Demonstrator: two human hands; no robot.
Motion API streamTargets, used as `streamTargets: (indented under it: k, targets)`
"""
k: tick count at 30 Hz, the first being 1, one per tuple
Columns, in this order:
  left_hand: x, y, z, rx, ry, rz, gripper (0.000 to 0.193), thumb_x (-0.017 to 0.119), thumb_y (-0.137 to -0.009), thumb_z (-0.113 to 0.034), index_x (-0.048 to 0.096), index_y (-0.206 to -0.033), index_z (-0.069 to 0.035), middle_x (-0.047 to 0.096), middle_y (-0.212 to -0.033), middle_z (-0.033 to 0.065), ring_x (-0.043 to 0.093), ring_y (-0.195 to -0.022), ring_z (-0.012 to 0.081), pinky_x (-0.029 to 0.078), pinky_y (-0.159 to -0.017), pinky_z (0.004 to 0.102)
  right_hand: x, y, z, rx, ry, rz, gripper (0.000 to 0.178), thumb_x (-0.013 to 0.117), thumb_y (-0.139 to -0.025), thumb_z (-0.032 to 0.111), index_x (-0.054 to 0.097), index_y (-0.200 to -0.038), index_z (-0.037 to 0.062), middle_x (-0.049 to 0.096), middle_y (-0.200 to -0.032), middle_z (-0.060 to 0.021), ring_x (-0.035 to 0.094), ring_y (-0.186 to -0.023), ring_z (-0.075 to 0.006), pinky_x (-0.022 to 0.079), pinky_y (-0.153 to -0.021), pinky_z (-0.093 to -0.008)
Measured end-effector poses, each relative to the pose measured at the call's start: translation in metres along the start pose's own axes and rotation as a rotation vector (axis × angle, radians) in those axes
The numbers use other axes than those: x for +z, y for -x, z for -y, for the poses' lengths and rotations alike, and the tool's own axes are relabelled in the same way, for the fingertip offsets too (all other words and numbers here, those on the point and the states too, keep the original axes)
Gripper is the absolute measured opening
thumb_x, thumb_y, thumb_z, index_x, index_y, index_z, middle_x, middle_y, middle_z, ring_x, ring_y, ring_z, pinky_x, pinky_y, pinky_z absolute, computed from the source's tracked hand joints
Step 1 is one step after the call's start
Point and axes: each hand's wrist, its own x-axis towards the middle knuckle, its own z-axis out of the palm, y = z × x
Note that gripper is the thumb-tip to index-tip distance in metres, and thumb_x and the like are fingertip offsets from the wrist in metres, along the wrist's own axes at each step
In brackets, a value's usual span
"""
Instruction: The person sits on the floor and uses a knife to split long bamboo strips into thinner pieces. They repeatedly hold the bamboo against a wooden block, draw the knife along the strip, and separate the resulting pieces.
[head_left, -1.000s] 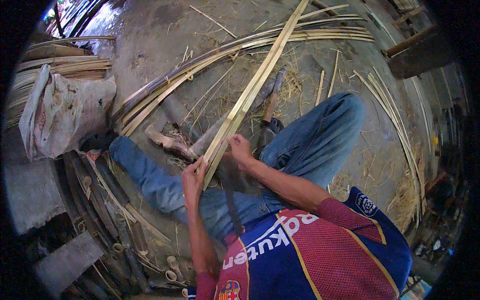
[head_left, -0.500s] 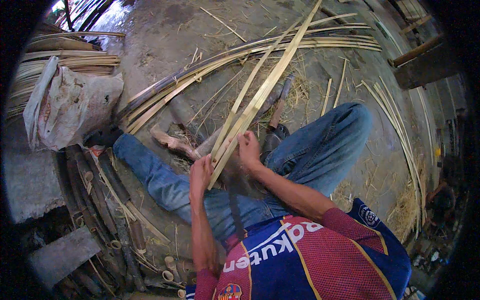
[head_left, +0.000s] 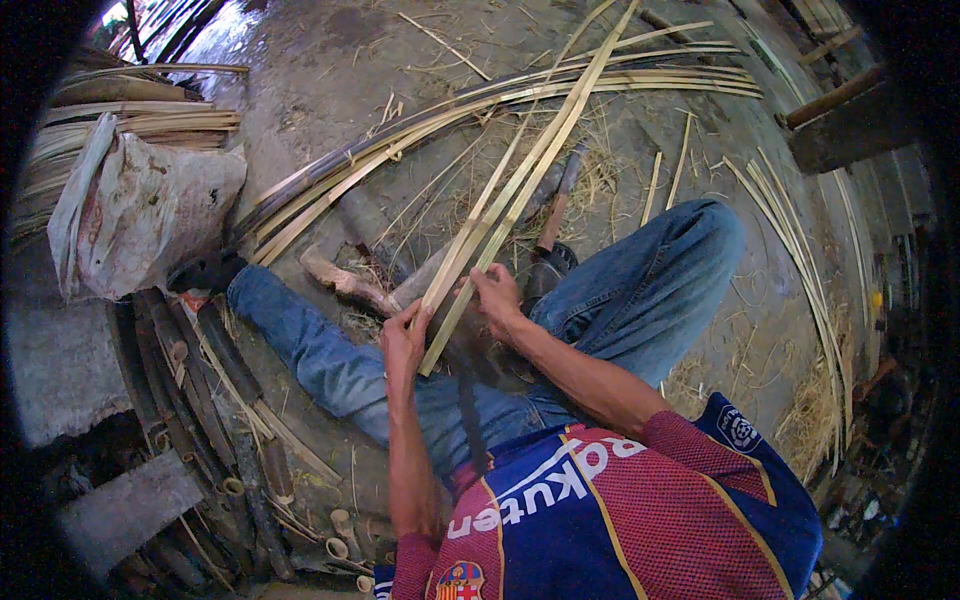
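Observation:
My left hand is closed on a long, pale bamboo strip, its fingers near the strip's lower end. My right hand pinches a second bamboo strip just to the right, whose lower end reaches down between my wrists. A narrow gap parts the two strips at my hands. From there they slant up and away to the right, running close together and crossing over other strips on the floor. Whether they join farther up I cannot tell. My bent legs in jeans lie on either side.
A curved bundle of bamboo strips lies ahead, near a rough wood piece and a brown-and-dark elongated piece. At left are a whitish sack and bamboo poles. More thin strips lie at right.
The strips at my hands have spread apart, with a gap now showing between them. My left hand has shifted slightly; the strips' far ends have moved a little.

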Motion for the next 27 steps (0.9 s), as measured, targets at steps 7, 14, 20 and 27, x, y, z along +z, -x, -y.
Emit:
streamTargets:
  k: [7, 14, 20, 27]
  targets:
    - [0.006, 0.007, -0.001, 0.065, -0.3, -0.131, 0.037, 0.074, -0.082, -0.028, 0.072, -0.112, -0.005, 0.07, -0.092, 0.0215, 0.068, -0.085, 0.0325, 0.051, -0.078, 0.0392, -0.004, -0.007, -0.007, -0.007, 0.012, -0.016, 0.026, 0.059, -0.097, 0.022, 0.048, -0.119, 0.0122, 0.064, -0.099, -0.0051, 0.065, -0.088, -0.0181, 0.054, -0.065, -0.0362]
    - [-0.001, 0.004, 0.008, 0.036, -0.254, -0.132, 0.038, 0.07, -0.087, -0.034, 0.072, -0.112, -0.006, 0.068, -0.081, 0.0173, 0.066, -0.081, 0.0275, 0.05, -0.076, 0.0391, 0.002, 0.002, 0.005, -0.019, 0.149, -0.018, 0.027, 0.059, -0.097, 0.018, 0.047, -0.12, 0.0092, 0.063, -0.105, -0.0073, 0.063, -0.095, -0.0187, 0.058, -0.07, -0.0358]
    - [-0.035, -0.006, 0.05, -0.217, -0.08, 0.286, 0.041, 0.062, -0.093, -0.037, 0.068, -0.09, 0.003, 0.06, -0.066, 0.0107, 0.055, -0.061, 0.0195, 0.045, -0.062, 0.0356, 0.013, 0.006, 0.017, -0.429, 0.205, 0.111, 0.031, 0.057, -0.098, 0.016, 0.043, -0.124, 0.0054, 0.066, -0.106, -0.0104, 0.063, -0.097, -0.0182, 0.053, -0.081, -0.0311]
    - [-0.022, -0.007, 0.052, -0.168, 0.018, 0.339, 0.04, 0.061, -0.096, -0.035, 0.066, -0.081, 0.002, 0.053, -0.061, 0.0014, 0.048, -0.055, 0.0094, 0.041, -0.05, 0.0299, 0.013, 0.008, 0.031, -0.387, -0.061, 0.166, 0.027, 0.05, -0.1, 0.012, 0.036, -0.121, 0.0059, 0.067, -0.1, -0.0145, 0.068, -0.078, -0.0232, 0.058, -0.068, -0.0381]
